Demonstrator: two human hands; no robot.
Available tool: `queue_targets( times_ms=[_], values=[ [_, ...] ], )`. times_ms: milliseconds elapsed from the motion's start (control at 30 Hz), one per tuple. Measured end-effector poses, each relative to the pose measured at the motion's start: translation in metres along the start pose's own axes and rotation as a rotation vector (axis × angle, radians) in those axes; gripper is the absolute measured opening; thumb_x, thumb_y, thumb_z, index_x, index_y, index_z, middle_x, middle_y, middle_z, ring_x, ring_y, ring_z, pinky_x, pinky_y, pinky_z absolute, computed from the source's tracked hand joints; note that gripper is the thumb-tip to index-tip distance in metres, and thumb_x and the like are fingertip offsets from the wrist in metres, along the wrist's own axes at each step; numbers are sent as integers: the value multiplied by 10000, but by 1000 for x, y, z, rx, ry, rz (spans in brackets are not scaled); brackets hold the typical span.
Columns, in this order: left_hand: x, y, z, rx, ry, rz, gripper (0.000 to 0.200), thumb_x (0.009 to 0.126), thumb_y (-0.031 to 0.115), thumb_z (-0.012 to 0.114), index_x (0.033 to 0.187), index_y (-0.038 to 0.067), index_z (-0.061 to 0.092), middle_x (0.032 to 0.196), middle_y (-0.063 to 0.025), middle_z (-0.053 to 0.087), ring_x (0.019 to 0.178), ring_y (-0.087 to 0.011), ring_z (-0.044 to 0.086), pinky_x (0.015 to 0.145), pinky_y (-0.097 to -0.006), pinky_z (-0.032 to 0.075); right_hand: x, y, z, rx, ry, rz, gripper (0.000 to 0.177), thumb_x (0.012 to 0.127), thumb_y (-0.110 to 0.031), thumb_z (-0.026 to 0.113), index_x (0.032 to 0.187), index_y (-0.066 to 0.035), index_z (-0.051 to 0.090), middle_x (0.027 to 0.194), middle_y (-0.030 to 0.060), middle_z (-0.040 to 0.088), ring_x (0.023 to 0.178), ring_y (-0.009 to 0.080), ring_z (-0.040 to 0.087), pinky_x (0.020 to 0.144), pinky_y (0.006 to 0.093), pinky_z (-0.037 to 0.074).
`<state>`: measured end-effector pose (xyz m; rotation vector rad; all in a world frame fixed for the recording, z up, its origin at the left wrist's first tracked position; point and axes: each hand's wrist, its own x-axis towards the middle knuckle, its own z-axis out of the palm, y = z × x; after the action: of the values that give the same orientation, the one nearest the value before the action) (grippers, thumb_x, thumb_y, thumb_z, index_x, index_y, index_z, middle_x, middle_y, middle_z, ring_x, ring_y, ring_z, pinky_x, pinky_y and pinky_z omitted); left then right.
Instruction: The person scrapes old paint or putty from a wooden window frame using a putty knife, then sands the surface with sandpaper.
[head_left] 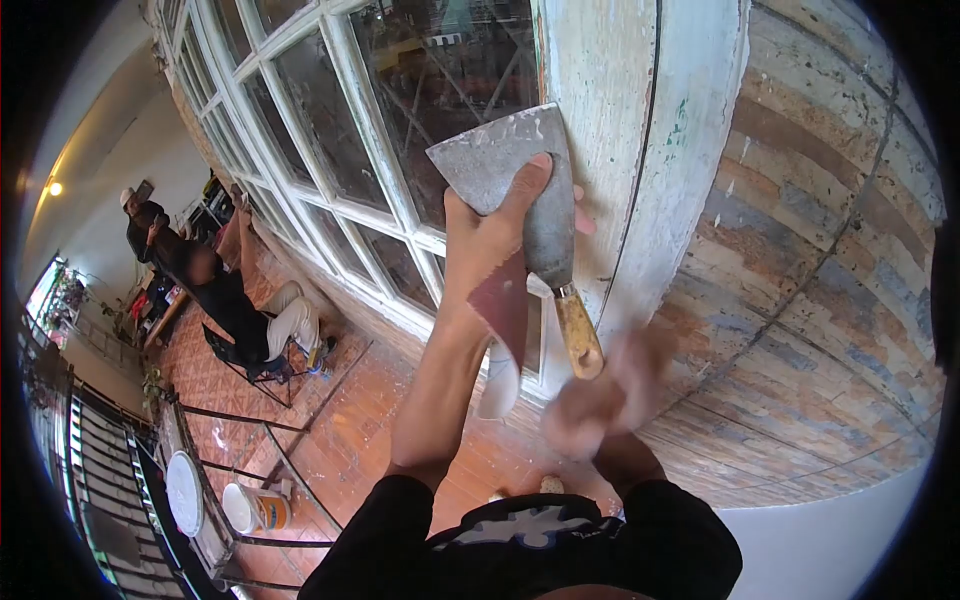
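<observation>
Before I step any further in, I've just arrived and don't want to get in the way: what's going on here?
The person's left hand holds a scraper by its blade in front of the window, with what looks like sandpaper curled beside the wrist. The right hand is blurred near the scraper's handle; contact is unclear. Farther back, a seated person raises an arm toward the window, and another person stands behind.

Orange-red tiled floor, speckled with white, dark chair standing on it
</observation>
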<state>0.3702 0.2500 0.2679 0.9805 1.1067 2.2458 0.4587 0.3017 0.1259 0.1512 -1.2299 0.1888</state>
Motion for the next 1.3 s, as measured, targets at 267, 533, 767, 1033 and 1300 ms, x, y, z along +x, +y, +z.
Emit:
queue_targets(
  times_ms=[267, 533, 767, 1033, 1300],
  values=[
    [-4, -4, 7, 156, 70, 100, 268, 894, 156, 687, 1084, -19, 616, 854, -150, 694, 652, -241, 693, 568, -328, 527, 22, -2, 0, 105, 205, -193, 508, 988, -384, 331, 1141, 48, 550, 996, 230, 570, 878, 315, 545, 742, 448, 449],
    [-5, -17, 0, 270, 137, 180, 238, 900, 137, 688, 1042, -44, 627, 819, -154, 693, 629, -233, 686, 568, -324, 536, 14, -14, -4, -29, 167, 102, 417, 988, -381, 385, 1146, -29, 543, 892, 158, 559, 743, 226, 483, 665, 420, 397],
    [-5, -18, 1, 334, 179, 205, 236, 945, 205, 657, 934, -30, 678, 827, -101, 707, 691, -139, 655, 634, -283, 504, 3, 27, 0, -209, 218, -242, 416, 996, -428, 384, 1091, -65, 564, 885, 151, 580, 762, 261, 552, 750, 473, 449],
    [-9, -9, 9, 216, 122, 136, 235, 932, 192, 674, 976, -38, 658, 822, -105, 709, 679, -156, 674, 610, -278, 516, 10, 35, 7, -134, 202, -239, 487, 1001, -482, 349, 1077, -52, 565, 868, 150, 599, 774, 296, 582, 763, 498, 480],
    [-7, -8, 10, 262, 190, 197, 237, 926, 189, 682, 981, -41, 656, 824, -107, 710, 690, -163, 677, 633, -280, 526, 12, 35, 11, -1, 207, -220, 559, 1006, -535, 315, 1064, -39, 565, 851, 150, 618, 787, 331, 612, 776, 522, 512]
  ],
)
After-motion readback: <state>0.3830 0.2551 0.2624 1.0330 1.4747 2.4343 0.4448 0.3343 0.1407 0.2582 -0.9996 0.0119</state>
